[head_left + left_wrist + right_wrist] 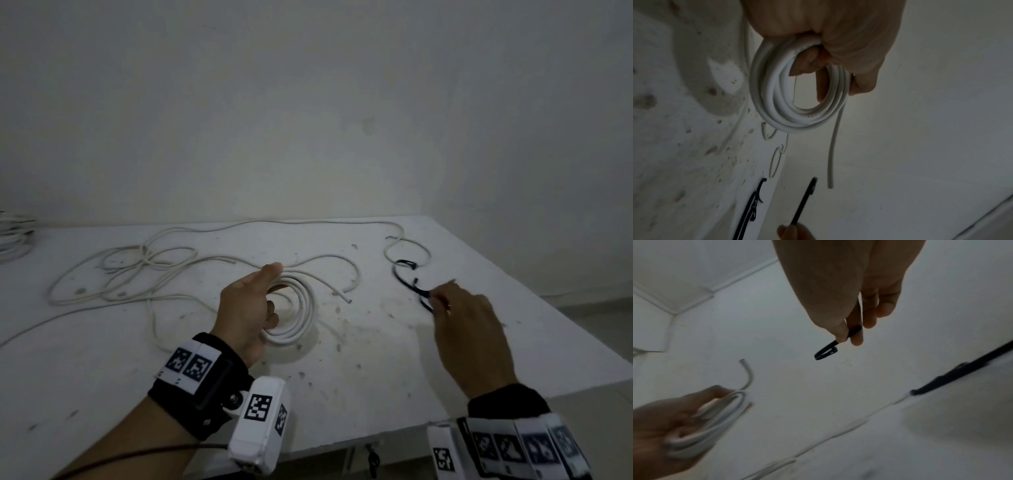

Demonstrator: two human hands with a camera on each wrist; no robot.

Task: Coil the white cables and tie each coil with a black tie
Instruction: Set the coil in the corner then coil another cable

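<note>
Above the table (359,346): one coil (301,308) wound, gripped by left hand (246,308); right hand (466,329) pinching a black tie (423,293). Tying not yet done; loose cables (137,270) left, far left.

The left hand (251,308) covers the near side of the white coil (298,315), so the grip there is unseen. Far left of the coil, a bundle of cables (13,236) is cut by the frame edge. In the right wrist view the coil (715,423) is blurred.
</note>
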